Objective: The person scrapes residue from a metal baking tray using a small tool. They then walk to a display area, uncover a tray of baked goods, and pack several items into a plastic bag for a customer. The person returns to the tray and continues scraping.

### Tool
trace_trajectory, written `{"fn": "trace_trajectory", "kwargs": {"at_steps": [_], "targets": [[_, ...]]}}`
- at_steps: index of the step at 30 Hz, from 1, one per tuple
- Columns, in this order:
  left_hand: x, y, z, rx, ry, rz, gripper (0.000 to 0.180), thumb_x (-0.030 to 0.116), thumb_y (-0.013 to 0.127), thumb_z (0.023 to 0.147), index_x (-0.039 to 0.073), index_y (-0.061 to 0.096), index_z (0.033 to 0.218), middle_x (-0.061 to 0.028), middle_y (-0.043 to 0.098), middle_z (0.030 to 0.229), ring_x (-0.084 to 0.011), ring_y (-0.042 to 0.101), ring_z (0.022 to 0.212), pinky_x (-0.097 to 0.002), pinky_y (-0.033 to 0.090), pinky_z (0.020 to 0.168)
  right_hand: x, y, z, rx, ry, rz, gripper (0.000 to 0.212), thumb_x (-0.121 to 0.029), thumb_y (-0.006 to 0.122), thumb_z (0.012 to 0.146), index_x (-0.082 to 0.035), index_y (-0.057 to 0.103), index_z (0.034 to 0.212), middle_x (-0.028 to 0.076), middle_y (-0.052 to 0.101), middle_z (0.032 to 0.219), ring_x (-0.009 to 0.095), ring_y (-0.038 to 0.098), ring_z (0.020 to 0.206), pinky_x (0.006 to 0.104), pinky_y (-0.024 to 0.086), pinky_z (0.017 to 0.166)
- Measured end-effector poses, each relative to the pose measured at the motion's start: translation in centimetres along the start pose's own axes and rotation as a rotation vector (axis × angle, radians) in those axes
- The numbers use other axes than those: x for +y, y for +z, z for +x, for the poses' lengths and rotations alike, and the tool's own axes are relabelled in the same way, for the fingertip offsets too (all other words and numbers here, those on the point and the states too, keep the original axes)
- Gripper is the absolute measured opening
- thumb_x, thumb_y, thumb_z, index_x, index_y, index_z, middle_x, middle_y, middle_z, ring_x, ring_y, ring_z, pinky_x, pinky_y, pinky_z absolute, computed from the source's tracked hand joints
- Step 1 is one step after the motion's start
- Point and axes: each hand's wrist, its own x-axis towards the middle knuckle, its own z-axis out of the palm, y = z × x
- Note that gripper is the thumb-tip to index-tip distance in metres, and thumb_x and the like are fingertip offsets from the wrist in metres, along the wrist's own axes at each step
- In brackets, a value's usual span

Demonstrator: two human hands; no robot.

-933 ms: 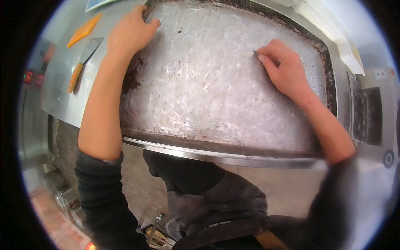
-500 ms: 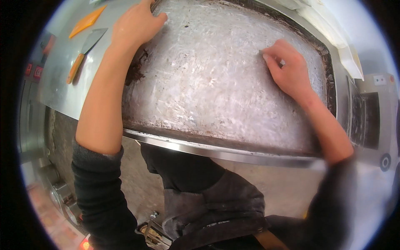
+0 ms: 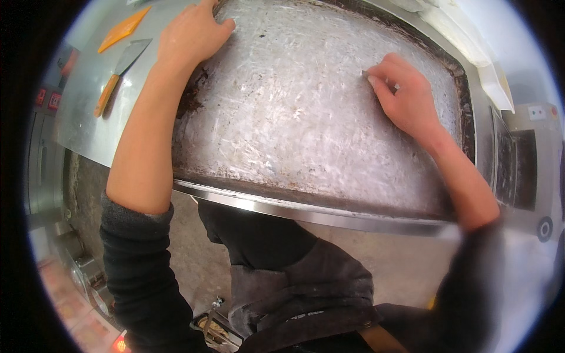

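Observation:
A large, worn metal baking tray point(image 3: 294, 112) with a dark, stained rim lies before me. My left hand point(image 3: 194, 35) is at the tray's far left edge, its thumb over the inner side and its fingers bent round the rim, the tips partly out of view. Over the right part of the tray, my right hand point(image 3: 406, 97) is closed in a pinch, knuckles up. A small dark tip point(image 3: 365, 73) sticks out between thumb and forefinger; the rest of that thing is hidden in the hand.
On the steel table point(image 3: 82, 126) to the left lie a wooden-handled scraper point(image 3: 112, 88) and an orange flat scraper point(image 3: 123, 29). White cloth or sheeting point(image 3: 462, 38) borders the tray at the far right. Grey equipment point(image 3: 532, 159) stands at the right.
My right hand has shifted very slightly to the left and away from me over the tray. The left hand stays at the rim almost unmoved.

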Motion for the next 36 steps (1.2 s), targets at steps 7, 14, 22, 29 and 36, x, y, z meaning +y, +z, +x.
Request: {"fn": "trace_trajectory", "kwargs": {"at_steps": [7, 14, 22, 29, 36], "targets": [[0.9, -0.6, -0.8, 0.044, 0.008, 0.013, 0.04, 0.02, 0.06, 0.089, 0.0, 0.066, 0.123, -0.0275, 0.068, 0.123, -0.0427, 0.064, 0.118, -0.0511, 0.049, 0.105, 0.2, -0.1, 0.1, 0.002, -0.041, -0.035, 0.004, -0.003, 0.07, 0.091, -0.002, 0.071, 0.096, 0.009, 0.063, 0.089, 0.023, 0.063, 0.072, 0.0327, 0.052, 0.067], [0.8, -0.4, 0.0, -0.004, -0.032, 0.012, 0.036, 0.015, 0.057, 0.088, -0.001, 0.067, 0.119, -0.0279, 0.069, 0.119, -0.0431, 0.066, 0.115, -0.0514, 0.05, 0.102, 0.2, -0.1, 0.1, 0.015, -0.084, -0.058, 0.004, -0.003, 0.07, 0.091, -0.002, 0.071, 0.095, 0.009, 0.063, 0.089, 0.023, 0.063, 0.072, 0.0336, 0.052, 0.066], [0.2, 0.0, -0.1, 0.05, 0.026, -0.013, 0.034, 0.015, 0.057, 0.089, 0.0, 0.067, 0.117, -0.0275, 0.07, 0.117, -0.0432, 0.066, 0.113, -0.0518, 0.05, 0.101, 0.1, -0.2, 0.1, 0.006, -0.054, -0.057, 0.003, -0.003, 0.07, 0.091, -0.002, 0.07, 0.094, 0.009, 0.063, 0.088, 0.024, 0.063, 0.071, 0.034, 0.052, 0.066], [0.1, 0.4, 0.2, 0.031, -0.009, 0.011, 0.033, 0.016, 0.057, 0.09, 0.0, 0.067, 0.117, -0.027, 0.07, 0.118, -0.0427, 0.066, 0.113, -0.0518, 0.051, 0.101, -0.1, -0.4, 0.1, 0.01, -0.124, -0.094, 0.003, -0.001, 0.07, 0.089, -0.002, 0.07, 0.092, 0.01, 0.062, 0.086, 0.025, 0.063, 0.071, 0.0341, 0.052, 0.066], [0.1, 0.3, 0.4, 0.015, -0.037, 0.027, 0.036, 0.017, 0.058, 0.089, 0.0, 0.068, 0.119, -0.0274, 0.069, 0.12, -0.0426, 0.066, 0.115, -0.0513, 0.05, 0.102, -0.2, -0.4, 0.1, -0.007, -0.068, -0.058, 0.002, -0.002, 0.07, 0.09, -0.002, 0.07, 0.092, 0.009, 0.063, 0.087, 0.024, 0.064, 0.071, 0.0337, 0.052, 0.065]]}}
